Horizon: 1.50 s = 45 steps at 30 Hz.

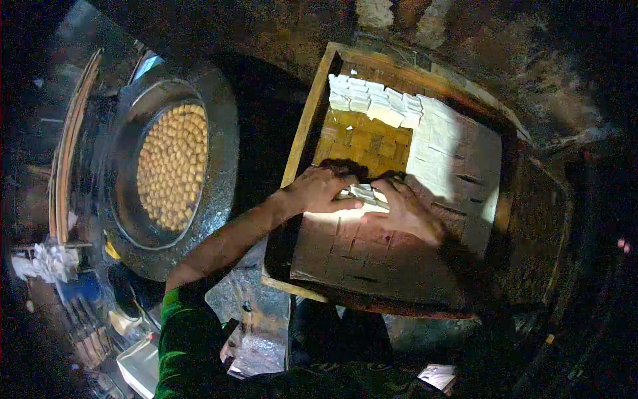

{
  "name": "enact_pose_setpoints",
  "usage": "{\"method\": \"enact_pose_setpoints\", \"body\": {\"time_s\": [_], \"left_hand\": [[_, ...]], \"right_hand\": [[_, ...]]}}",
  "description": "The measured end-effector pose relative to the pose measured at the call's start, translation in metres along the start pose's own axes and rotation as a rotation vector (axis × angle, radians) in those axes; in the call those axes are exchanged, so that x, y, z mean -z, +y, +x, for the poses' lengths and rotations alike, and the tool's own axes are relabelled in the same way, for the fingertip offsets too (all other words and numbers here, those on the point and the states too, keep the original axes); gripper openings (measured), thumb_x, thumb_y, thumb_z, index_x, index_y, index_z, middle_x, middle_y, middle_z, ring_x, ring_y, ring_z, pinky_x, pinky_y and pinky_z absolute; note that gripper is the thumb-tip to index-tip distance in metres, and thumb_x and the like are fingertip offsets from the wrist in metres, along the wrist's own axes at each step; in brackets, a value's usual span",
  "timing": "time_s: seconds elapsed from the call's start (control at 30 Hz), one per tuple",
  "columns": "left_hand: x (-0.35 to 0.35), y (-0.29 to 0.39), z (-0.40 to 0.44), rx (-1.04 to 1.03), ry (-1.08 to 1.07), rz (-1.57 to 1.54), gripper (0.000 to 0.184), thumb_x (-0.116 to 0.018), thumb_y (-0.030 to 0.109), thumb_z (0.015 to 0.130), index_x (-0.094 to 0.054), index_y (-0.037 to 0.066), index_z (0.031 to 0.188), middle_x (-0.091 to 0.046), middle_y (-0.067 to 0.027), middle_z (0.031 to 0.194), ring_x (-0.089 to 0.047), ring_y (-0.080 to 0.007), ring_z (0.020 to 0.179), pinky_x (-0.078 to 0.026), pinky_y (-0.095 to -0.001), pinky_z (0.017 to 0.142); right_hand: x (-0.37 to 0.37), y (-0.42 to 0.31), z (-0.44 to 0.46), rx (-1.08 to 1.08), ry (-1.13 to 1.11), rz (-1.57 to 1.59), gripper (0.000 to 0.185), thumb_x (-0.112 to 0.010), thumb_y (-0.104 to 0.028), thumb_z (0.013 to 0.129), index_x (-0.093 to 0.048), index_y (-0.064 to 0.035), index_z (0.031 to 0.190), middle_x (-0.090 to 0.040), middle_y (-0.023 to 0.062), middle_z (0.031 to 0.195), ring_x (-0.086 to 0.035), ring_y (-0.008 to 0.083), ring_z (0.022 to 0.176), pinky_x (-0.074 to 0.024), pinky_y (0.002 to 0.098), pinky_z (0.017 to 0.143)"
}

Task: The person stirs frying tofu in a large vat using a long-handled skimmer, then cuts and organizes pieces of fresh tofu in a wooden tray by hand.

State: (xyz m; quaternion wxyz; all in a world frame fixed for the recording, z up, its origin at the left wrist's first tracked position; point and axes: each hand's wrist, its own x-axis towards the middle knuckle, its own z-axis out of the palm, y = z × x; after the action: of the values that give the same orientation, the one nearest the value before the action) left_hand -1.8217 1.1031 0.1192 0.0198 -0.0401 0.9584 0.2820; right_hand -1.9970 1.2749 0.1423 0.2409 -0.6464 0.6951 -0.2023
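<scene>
A wooden tray [311, 126] with a woven bottom holds many flat white blocks [432, 149] packed side by side. Between my two hands is a short row of small white pieces [362, 193]. My left hand [323, 191] closes on the left end of that row, thumb on the near side and fingers on the far side. At the right end my right hand [403, 209] grips the same row, its fingers bent over the pieces. Part of the woven bottom [372, 143] shows beyond my hands, with more white pieces [369, 100] along the far side.
On the left, a large round pan [222, 133] holds many round golden-brown pieces [173, 166] in liquid. Long wooden sticks [73, 146] stand beyond it. A crumpled white bag [56, 261] and a white container [139, 366] lie at the lower left.
</scene>
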Motion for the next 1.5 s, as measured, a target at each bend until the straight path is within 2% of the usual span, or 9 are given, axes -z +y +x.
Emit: {"method": "enact_pose_setpoints", "body": {"time_s": [0.43,0.5,0.7,0.9,1.0,1.03,1.3,1.37,1.5], "left_hand": [[0.012,0.02,-0.008,0.111,-0.056,0.048,0.067,-0.044,0.059,0.092,-0.053,0.005,0.129,-0.055,-0.0199,0.127,-0.056,-0.0375,0.115,-0.046,-0.0511,0.094],[0.003,0.02,-0.016,-0.045,0.126,0.202,0.065,-0.049,0.058,0.089,-0.056,0.003,0.124,-0.057,-0.0187,0.12,-0.057,-0.0356,0.111,-0.048,-0.0504,0.087],[-0.013,0.026,-0.028,-0.224,0.356,0.315,0.061,-0.06,0.057,0.08,-0.061,0.005,0.111,-0.057,-0.0127,0.111,-0.057,-0.0317,0.101,-0.047,-0.0479,0.085],[-0.008,0.02,-0.019,-0.231,0.371,0.364,0.067,-0.057,0.062,0.081,-0.061,0.002,0.109,-0.06,-0.0151,0.103,-0.061,-0.0326,0.094,-0.051,-0.0457,0.078],[-0.007,0.012,-0.01,-0.066,0.206,0.146,0.074,-0.052,0.068,0.083,-0.061,-0.002,0.107,-0.063,-0.0219,0.093,-0.067,-0.0349,0.07,-0.054,-0.0486,0.063],[0.012,0.018,-0.001,0.107,-0.013,0.103,0.068,-0.053,0.065,0.085,-0.062,0.0,0.105,-0.065,-0.0236,0.095,-0.068,-0.0366,0.08,-0.054,-0.0492,0.069],[0.038,0.038,0.002,0.215,-0.229,-0.07,0.069,-0.042,0.064,0.092,-0.064,0.002,0.112,-0.066,-0.0271,0.097,-0.063,-0.0407,0.098,-0.05,-0.0477,0.092],[0.021,0.038,-0.008,0.206,-0.161,-0.208,0.072,-0.042,0.064,0.092,-0.061,0.001,0.118,-0.06,-0.029,0.116,-0.056,-0.041,0.113,-0.044,-0.0461,0.1],[-0.009,0.039,-0.02,0.136,0.065,-0.116,0.062,-0.048,0.055,0.093,-0.052,0.008,0.132,-0.047,-0.0269,0.137,-0.041,-0.0423,0.131,-0.036,-0.0488,0.108]], "right_hand": [[-0.015,0.014,-0.017,-0.131,-0.086,0.547,0.082,-0.081,-0.023,0.074,-0.037,-0.0048,0.141,-0.054,0.0201,0.129,-0.049,0.0295,0.124,-0.0369,0.038,0.107],[-0.015,0.009,-0.023,0.01,-0.039,-0.064,0.081,-0.079,-0.026,0.076,-0.037,-0.0043,0.141,-0.054,0.0189,0.129,-0.049,0.0354,0.123,-0.0301,0.0417,0.111],[-0.032,-0.012,-0.032,0.113,0.253,-0.52,0.067,-0.072,-0.039,0.071,-0.054,-0.0064,0.127,-0.06,0.0123,0.117,-0.052,0.0281,0.109,-0.0342,0.0488,0.099],[-0.033,-0.006,-0.018,0.074,0.19,-0.339,0.069,-0.078,-0.037,0.068,-0.055,-0.0069,0.125,-0.06,0.0135,0.116,-0.054,0.0305,0.11,-0.0394,0.0469,0.097],[-0.027,-0.002,-0.002,-0.091,0.056,0.266,0.062,-0.081,-0.026,0.075,-0.053,-0.0049,0.127,-0.062,0.0157,0.113,-0.061,0.0311,0.106,-0.0498,0.039,0.09],[-0.036,0.006,0.011,-0.065,0.081,0.713,0.064,-0.081,-0.03,0.076,-0.052,-0.0028,0.127,-0.064,0.0139,0.112,-0.062,0.0238,0.103,-0.0504,0.0361,0.088],[-0.003,-0.005,-0.001,-0.098,-0.093,0.366,0.062,-0.078,-0.041,0.078,-0.06,0.0048,0.115,-0.066,0.0202,0.107,-0.063,0.0262,0.101,-0.0495,0.0383,0.089],[-0.013,-0.011,-0.009,-0.052,-0.094,0.454,0.055,-0.076,-0.041,0.08,-0.061,0.0034,0.109,-0.066,0.0193,0.097,-0.064,0.0269,0.091,-0.0506,0.0402,0.083],[-0.007,-0.02,-0.014,0.083,0.056,-0.088,0.053,-0.072,-0.043,0.082,-0.061,0.0012,0.11,-0.055,0.0191,0.12,-0.048,0.0339,0.118,-0.0398,0.0454,0.098]]}}
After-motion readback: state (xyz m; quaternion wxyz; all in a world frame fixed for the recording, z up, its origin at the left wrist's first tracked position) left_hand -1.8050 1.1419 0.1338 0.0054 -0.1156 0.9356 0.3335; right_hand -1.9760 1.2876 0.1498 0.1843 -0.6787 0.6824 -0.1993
